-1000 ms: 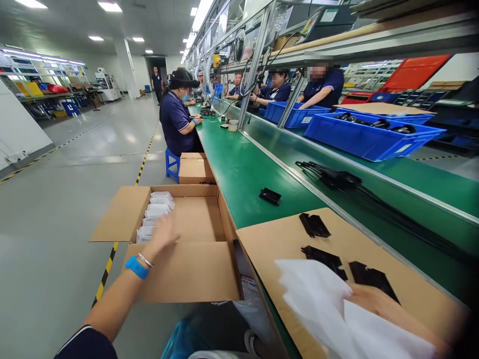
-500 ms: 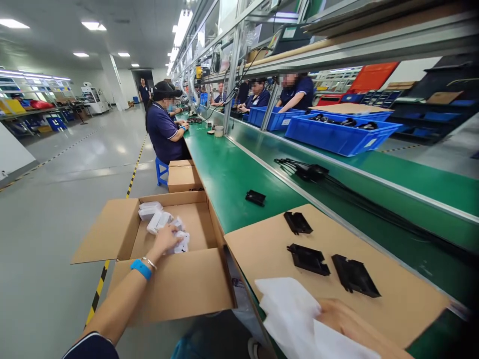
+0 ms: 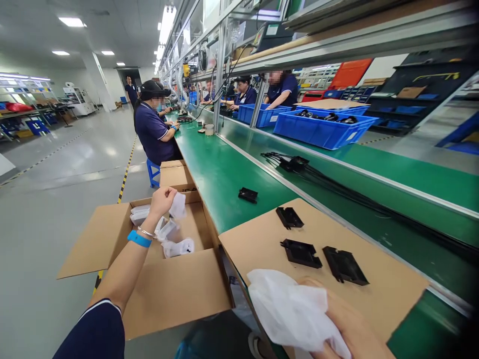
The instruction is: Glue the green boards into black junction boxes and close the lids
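Observation:
My left hand, raised over an open cardboard box, is closed on the edge of a thin white wrapping sheet. Below it in the box lie several white-wrapped packets; what they contain I cannot make out. My right hand grips a crumpled white wrapping sheet at the near edge of the bench. Whether anything is inside that sheet is hidden. Just beyond, three shallow black plastic housings rest on a flat cardboard sheet. One more black housing sits on the green bench.
The green bench runs away along metal uprights. Black cables lie along its far side. Blue bins stand behind. A co-worker sits further up on the left, by another cardboard box; other people work across the bench.
My left hand has risen from the packets, lifting a white sheet with it. The sheet in my right hand is more bunched up. The whole view has shifted slightly.

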Motion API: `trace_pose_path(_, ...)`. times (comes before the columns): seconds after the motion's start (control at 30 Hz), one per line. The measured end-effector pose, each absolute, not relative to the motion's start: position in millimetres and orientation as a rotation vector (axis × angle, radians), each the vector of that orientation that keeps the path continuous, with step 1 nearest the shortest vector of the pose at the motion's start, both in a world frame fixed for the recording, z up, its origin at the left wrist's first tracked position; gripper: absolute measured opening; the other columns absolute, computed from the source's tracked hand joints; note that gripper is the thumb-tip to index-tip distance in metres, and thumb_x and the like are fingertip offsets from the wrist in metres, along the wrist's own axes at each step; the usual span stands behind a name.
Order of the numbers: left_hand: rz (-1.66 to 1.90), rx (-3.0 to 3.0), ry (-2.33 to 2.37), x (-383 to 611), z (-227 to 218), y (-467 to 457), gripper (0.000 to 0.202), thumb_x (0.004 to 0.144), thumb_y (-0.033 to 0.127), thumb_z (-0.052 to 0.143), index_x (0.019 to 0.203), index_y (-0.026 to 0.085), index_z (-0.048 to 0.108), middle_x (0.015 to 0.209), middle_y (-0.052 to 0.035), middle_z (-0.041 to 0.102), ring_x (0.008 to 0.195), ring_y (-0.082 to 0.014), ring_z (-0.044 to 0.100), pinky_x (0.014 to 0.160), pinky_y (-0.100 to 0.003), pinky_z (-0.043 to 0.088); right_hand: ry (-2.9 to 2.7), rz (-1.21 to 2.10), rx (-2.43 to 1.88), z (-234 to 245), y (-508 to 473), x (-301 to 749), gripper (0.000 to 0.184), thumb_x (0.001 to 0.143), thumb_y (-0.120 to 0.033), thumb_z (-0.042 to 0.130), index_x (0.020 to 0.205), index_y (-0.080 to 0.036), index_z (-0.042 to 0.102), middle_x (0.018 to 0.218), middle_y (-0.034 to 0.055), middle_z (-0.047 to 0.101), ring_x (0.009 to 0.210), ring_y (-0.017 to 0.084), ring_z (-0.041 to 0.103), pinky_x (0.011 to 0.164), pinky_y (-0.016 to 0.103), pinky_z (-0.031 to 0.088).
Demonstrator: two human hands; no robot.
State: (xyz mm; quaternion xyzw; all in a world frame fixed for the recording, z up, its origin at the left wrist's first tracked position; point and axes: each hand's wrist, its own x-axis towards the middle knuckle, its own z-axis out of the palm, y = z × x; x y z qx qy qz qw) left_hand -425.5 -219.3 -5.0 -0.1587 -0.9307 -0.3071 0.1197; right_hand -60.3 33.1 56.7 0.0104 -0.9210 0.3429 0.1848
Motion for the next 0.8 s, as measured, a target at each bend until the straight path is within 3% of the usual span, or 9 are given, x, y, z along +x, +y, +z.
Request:
trace_pose_path(0.1, -0.832, -0.539, -2.726, -428, 16, -209, 0.024, 0.093, 0.035, 0.057, 0.101, 0.014, 0.062, 0.102, -0.0062, 0.063, 0.091, -0.0186, 0.062, 0.082, -0.039, 0.052, -2.678, 0.934, 0.088, 69, 31, -78, 0.022, 0.085, -0.036, 0.050, 0.068, -0.023, 0.052, 0.067, 0.0021, 0.055, 0.057, 0.017, 0.054, 0.051, 0.028, 0.045)
trace_pose_path(0.23, -0.795, -0.580, -2.714, -420, 36, -197, 0.023, 0.093, 0.035, 0.056, 0.098, 0.013, 0.062, 0.099, -0.0058, 0.064, 0.092, -0.0192, 0.061, 0.085, -0.041, 0.050, -2.602, 0.868, -0.005, 84, 25, -117, 0.043, 0.087, -0.047, 0.051, 0.054, -0.022, 0.039, 0.056, -0.0003, 0.048, 0.050, 0.014, 0.048, 0.047, 0.027, 0.037)
trace_pose_path(0.3, -0.796, -0.633, -2.702, -415, 43, -194, 0.023, 0.094, 0.035, 0.055, 0.096, 0.013, 0.062, 0.098, -0.0055, 0.064, 0.093, -0.0194, 0.061, 0.086, -0.041, 0.049, -2.578, 0.887, -0.033, 92, 19, -142, 0.044, 0.089, -0.049, 0.048, 0.054, -0.022, 0.041, 0.054, -0.0007, 0.049, 0.050, 0.015, 0.049, 0.048, 0.027, 0.037)
trace_pose_path(0.5, -0.887, -0.828, -2.715, -408, 50, -192, 0.025, 0.090, 0.036, 0.060, 0.079, 0.013, 0.061, 0.078, -0.0008, 0.062, 0.075, -0.0153, 0.061, 0.075, -0.034, 0.050, -2.606, 1.008, -0.061, 96, -5, -219, 0.015, 0.082, -0.036, 0.055, 0.089, -0.023, 0.055, 0.077, 0.0018, 0.067, 0.064, 0.019, 0.061, 0.057, 0.028, 0.041)
trace_pose_path(0.63, -1.114, -0.946, -2.622, -397, 57, -188, 0.031, 0.091, 0.037, 0.053, 0.072, 0.014, 0.061, 0.064, 0.0014, 0.060, 0.062, -0.0137, 0.058, 0.062, -0.027, 0.047, -2.533, 1.086, 0.013, 78, -20, -258, 0.046, 0.073, -0.028, 0.060, 0.118, -0.022, 0.054, 0.110, 0.0087, 0.067, 0.096, 0.025, 0.063, 0.078, 0.035, 0.047)
trace_pose_path(0.7, -1.224, -1.010, -2.563, -390, 61, -186, 0.030, 0.092, 0.040, 0.050, 0.081, 0.016, 0.064, 0.073, -0.0005, 0.065, 0.068, -0.0144, 0.061, 0.063, -0.025, 0.047, -2.477, 1.147, 0.163, 72, -29, -277, 0.060, 0.065, -0.023, 0.065, 0.124, -0.022, 0.053, 0.122, 0.0094, 0.062, 0.106, 0.026, 0.060, 0.085, 0.036, 0.047)
trace_pose_path(0.8, -1.296, -0.958, -2.539, -384, 50, -188, 0.035, 0.098, 0.041, 0.036, 0.101, 0.017, 0.062, 0.103, -0.0052, 0.066, 0.097, -0.0169, 0.061, 0.081, -0.027, 0.048, -2.331, 1.232, 0.303, 79, -35, -301, 0.044, 0.065, -0.014, 0.055, 0.107, -0.022, 0.063, 0.104, 0.0046, 0.069, 0.094, 0.022, 0.063, 0.080, 0.033, 0.048)
